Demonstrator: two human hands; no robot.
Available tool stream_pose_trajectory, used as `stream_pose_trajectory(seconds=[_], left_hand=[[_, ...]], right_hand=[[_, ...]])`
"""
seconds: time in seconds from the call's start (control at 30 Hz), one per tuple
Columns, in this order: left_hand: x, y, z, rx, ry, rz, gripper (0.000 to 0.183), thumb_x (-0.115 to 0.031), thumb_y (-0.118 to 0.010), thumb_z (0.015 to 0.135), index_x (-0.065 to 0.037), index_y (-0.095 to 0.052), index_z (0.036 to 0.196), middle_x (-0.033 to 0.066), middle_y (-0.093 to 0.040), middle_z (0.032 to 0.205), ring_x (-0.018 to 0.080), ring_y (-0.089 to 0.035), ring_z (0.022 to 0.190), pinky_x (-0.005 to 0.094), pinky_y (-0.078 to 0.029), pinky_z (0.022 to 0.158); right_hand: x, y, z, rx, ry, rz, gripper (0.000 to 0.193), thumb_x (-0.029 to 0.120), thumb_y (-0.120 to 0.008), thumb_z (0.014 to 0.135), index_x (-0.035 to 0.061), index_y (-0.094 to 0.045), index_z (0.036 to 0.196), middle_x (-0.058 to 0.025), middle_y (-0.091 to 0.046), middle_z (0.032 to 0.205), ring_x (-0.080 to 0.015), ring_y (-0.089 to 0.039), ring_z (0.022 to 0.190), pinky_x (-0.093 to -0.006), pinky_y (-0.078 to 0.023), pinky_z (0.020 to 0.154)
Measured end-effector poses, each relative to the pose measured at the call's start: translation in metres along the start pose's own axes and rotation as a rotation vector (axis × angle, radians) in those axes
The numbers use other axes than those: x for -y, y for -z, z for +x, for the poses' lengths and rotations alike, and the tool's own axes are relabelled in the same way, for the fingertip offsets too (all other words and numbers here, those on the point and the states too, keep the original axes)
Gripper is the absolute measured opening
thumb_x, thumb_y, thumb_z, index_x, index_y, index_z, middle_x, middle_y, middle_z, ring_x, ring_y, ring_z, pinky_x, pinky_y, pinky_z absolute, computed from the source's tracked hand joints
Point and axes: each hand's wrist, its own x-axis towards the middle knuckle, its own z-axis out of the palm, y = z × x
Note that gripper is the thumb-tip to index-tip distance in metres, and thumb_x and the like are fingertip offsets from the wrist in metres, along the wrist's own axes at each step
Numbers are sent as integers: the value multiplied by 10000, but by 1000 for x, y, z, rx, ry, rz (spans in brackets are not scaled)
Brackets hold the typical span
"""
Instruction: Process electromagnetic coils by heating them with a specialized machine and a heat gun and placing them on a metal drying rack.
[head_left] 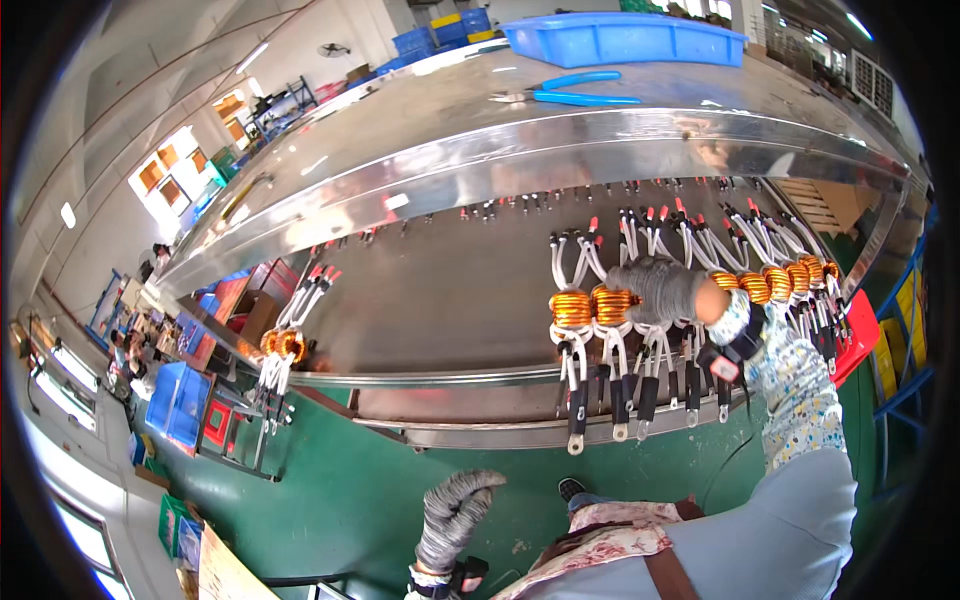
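A row of copper-wound coils (600, 305) with white leads and black terminals was laid along the steel table's (450, 300) near edge. The gloved right hand (665, 290) was closed over one coil. The left hand (455, 510) hung loosely curled, empty. A blue tray (625, 40) at the far edge showed no contents.

Right hand (668, 290), gloved grey, is pressed on the row of copper coils (590, 306) with white leads on the steel bench (450, 290), while the gloved left hand (455, 515) hangs low, clear of it, fingers loose.
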Motion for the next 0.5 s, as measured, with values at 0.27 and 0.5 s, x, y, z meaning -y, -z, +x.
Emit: stream_pose_trajectory(seconds=[0.27, 0.5], left_hand=[[21, -7, 127, 214, 29, -190, 347, -100, -550, 834, 26, -529, 1156, 100, -598, 1063, 176, -569, 948, 281, -443, 851], [97, -64, 217, 262, 37, -411, 629, -199, -587, 882, -24, -260, 1390, 115, -391, 1345, 176, -399, 1199, 299, -340, 999]], right_hand=[[-24, -31, 19, 409, -158, -35, 1075, 345, -771, 561, 172, -144, 1416, -280, -387, 1273, -425, -359, 1209, -454, -269, 1030], [-21, -42, 24, 312, -177, 45, 1068, 366, -784, 512, 156, -210, 1388, -236, -422, 1225, -396, -405, 1140, -473, -297, 991]])
